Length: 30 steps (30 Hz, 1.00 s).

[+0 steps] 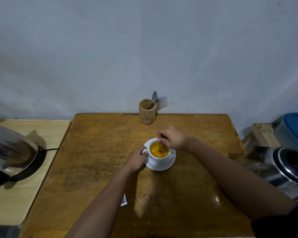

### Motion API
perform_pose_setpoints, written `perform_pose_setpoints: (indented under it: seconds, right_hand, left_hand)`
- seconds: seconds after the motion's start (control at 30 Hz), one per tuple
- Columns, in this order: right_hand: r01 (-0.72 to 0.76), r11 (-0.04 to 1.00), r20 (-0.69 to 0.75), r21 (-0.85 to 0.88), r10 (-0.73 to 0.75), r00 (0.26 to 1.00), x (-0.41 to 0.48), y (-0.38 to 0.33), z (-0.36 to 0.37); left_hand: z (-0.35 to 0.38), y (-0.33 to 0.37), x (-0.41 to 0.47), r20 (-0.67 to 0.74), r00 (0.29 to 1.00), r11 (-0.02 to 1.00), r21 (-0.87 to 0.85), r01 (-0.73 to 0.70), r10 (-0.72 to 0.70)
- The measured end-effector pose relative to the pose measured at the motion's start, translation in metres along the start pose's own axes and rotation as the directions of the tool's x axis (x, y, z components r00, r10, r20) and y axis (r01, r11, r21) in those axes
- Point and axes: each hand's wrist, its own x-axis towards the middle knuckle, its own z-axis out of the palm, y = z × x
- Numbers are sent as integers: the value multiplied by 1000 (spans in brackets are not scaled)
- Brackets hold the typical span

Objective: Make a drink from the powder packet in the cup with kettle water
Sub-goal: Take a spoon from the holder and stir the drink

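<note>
A white cup (pixel 157 158) full of orange liquid stands on a white saucer (pixel 169 163) in the middle of the wooden table (pixel 96 152). My left hand (pixel 138 158) grips the cup's handle from the left. Just above the cup's far right rim, my right hand (pixel 172 138) pinches a metal spoon (pixel 161 146) whose bowl dips into the drink. A white corner of the powder packet (pixel 123 200) peeks out from under my left forearm. The steel kettle (pixel 10 152) sits on its black base on the side table at the left.
A wooden holder (pixel 147 112) with a spoon and fork stands at the table's back edge against the wall. A second steel pot with a black lid (pixel 286 169) sits off the table's right side. Behind it is a blue-lidded container (pixel 294 129).
</note>
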Motion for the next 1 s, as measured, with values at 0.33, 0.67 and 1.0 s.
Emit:
perform_pose_setpoints:
  seconds: [0.33,0.67,1.0]
  right_hand:
    - [26,979,-134,201,1,991,1,3,18]
    - [23,987,-270,157,21,963,-4,8,21]
    - [53,985,-240,162,-13,971,-15,8,26]
  left_hand:
    - [1,3,-3,-6,1000,1000,-1,0,0]
    - [3,1,-2,-13,1000,1000,-9,24,-24]
    - [5,0,0,-20,999,999,17,34,-34]
